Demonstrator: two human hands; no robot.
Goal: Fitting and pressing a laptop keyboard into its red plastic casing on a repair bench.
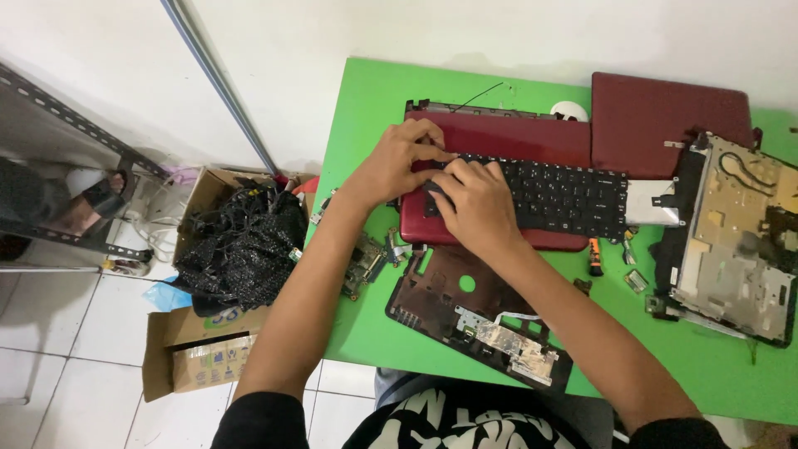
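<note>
On the green table [366,108], both hands, left [395,162] and right [474,204], pressed fingers flat on the black laptop keyboard [557,195] over its red plastic casing [507,137].

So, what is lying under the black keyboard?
The keyboard lies on a red laptop cover, whose edge shows above and below it. Both hands, left and right, press on its left end, so what lies beneath there stays hidden.

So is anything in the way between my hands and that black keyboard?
Nothing visible: both the left hand and right hand already rest directly on the left end of the black keyboard, which lies on the red laptop panel.
</note>
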